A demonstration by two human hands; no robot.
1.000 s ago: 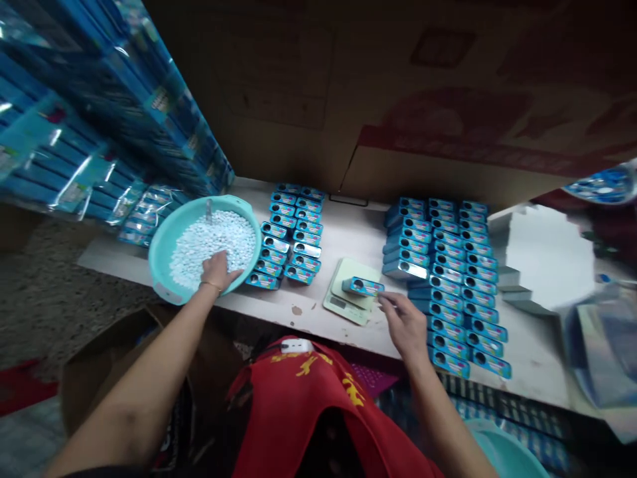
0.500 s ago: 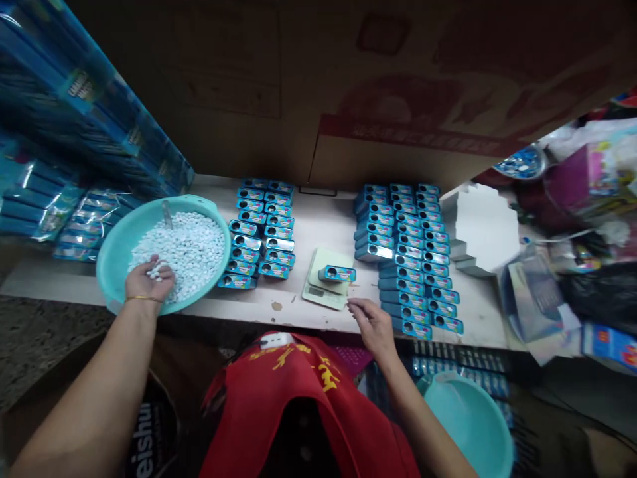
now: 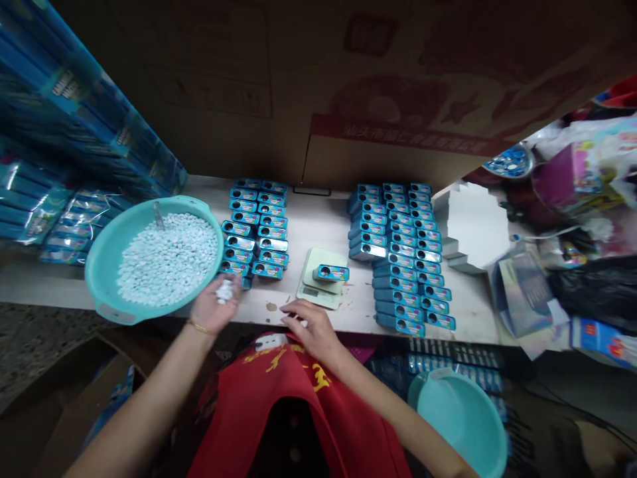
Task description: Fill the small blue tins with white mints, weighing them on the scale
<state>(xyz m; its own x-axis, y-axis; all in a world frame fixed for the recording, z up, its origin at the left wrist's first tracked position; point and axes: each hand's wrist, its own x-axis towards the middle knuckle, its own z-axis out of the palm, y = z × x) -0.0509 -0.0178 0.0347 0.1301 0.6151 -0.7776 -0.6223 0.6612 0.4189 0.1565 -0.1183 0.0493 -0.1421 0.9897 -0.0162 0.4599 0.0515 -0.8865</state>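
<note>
The left hand (image 3: 213, 309) cups a small clump of white candies (image 3: 225, 291) beside one teal basin (image 3: 107, 265); the right hand (image 3: 311, 330) curls, fingertips pressed together, near one digital scale (image 3: 309, 292) bearing one blue tin (image 3: 331, 273).

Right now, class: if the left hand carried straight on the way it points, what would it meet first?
Probably the blue tins at the near end of the left block. The left hand, holding white tablets, looks very close to them, though depth is hard to judge here.

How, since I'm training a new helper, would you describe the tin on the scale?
On the white table, look between the two blocks of blue tins for a small pale green scale. The tin lying alone on it, away from the rows, is the one.
</note>
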